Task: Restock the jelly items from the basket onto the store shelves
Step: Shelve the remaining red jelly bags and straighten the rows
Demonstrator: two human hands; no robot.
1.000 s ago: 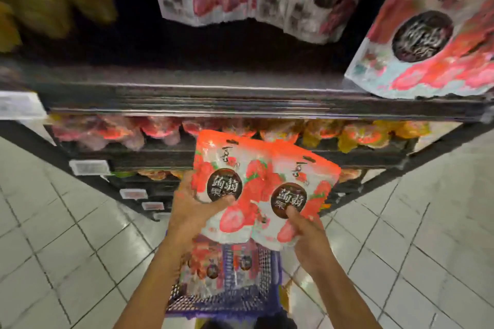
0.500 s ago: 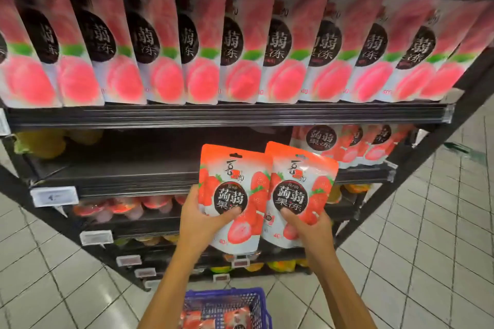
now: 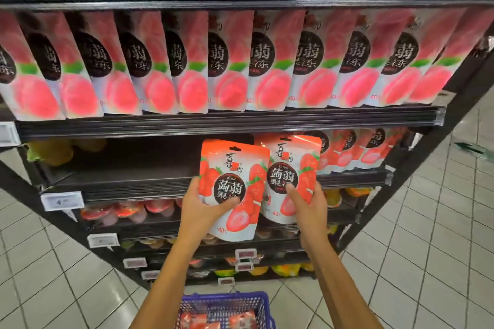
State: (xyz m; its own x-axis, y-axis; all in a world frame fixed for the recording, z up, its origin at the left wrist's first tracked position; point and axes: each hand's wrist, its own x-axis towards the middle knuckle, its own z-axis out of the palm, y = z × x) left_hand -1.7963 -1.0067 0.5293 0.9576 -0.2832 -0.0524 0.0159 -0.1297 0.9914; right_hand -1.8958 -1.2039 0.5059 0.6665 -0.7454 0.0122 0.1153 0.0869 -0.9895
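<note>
Now both strawberry jelly pouches are higher than half a second ago: they have come up from in front of the lower shelves to the level of the middle shelf [image 3: 128, 171]. The left hand [image 3: 203, 208] grasps the left pouch [image 3: 235, 163] by its lower part, with the thumb pressed across the front. The right hand [image 3: 307, 205] grasps the right pouch [image 3: 294, 152] in the same manner. The two pouches are upright, side by side, and their edges overlap a little. The right one has arrived just beside the row of strawberry pouches [image 3: 355, 152] that stands already on this shelf.

I judge from this that the carrying is nearly done and the placing comes next, probably into the dark free space left of that row. Whether a pouch already touches the shelf edge I cannot tell from this angle.

The basket [image 3: 227, 296] is at the bottom edge of the view, between the forearms, and more red pouches [image 3: 213, 320] lie in it, so the restocking is not finished.

The shelving is a black metal rack. Above hangs a full line of peach pouches [image 3: 232, 67]; below are jelly cups [image 3: 125, 211] and white price tags [image 3: 62, 200]. The floor [image 3: 427, 248] has pale square tiles.
</note>
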